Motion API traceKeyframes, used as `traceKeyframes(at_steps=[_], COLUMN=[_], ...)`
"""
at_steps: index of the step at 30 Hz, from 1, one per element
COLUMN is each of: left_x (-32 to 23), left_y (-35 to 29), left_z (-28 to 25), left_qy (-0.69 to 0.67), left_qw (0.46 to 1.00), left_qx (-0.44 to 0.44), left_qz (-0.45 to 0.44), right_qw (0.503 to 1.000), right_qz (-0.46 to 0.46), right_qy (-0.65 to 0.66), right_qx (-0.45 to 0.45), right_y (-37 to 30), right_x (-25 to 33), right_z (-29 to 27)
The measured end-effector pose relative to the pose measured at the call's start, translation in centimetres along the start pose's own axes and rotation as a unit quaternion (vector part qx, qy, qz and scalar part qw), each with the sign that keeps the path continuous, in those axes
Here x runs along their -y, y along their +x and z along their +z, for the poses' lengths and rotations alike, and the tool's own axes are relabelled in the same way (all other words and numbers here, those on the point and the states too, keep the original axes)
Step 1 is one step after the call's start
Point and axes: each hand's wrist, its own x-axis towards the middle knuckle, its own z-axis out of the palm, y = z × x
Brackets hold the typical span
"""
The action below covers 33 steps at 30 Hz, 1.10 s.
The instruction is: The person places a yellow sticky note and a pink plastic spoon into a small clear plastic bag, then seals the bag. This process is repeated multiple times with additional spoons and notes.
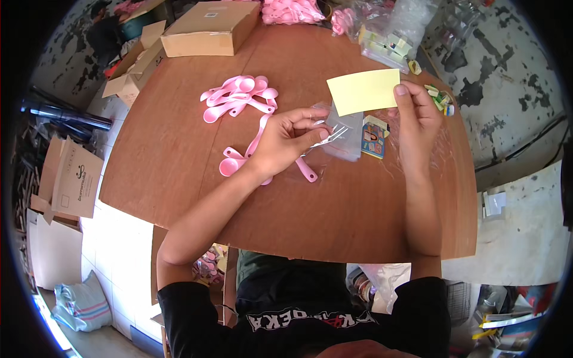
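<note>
My right hand (419, 110) pinches a pale yellow paper card (365, 91) by its right edge, holding it up above the table. My left hand (289, 134) is closed, thumb against fingers, on a clear plastic bag (331, 137) with shiny creases. Flat clear bags (348, 146) lie just beyond that hand, and a small colourful printed card (373, 140) rests beside them. Several pink measuring spoons (230, 166) lie under and around my left wrist, partly hidden by it. One pink handle (307, 170) shows below my fingers. Farther off is a heap of pink spoons (242, 92).
The brown wooden table (173, 149) carries a cardboard box (210, 30) and packed pink goods (292, 11) at its far edge. A clear plastic container (385, 51) stands far right, near small yellow-and-green pieces (440, 98). An open carton (71, 176) sits left of the table.
</note>
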Motion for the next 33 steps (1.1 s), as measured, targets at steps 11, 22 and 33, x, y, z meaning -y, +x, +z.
traceKeyframes(at_steps=[11,22,33], left_x=[-0.4,-0.4,-0.4], left_y=[0.1,-0.1,-0.4], left_z=[0.2,0.4,0.4], left_qy=[0.038,0.008,0.181], left_qw=[0.999,0.999,0.967], left_qx=[0.015,0.03,0.039], left_qz=[0.035,0.039,0.173], right_qw=[0.98,0.923,0.858], right_qz=[0.014,-0.063,0.038], right_qy=[-0.104,-0.104,-0.176], right_qx=[0.167,0.364,0.481], right_y=[-0.2,-1.1,-1.9], right_x=[-0.1,-1.3,-1.9], right_z=[0.0,0.9,1.2])
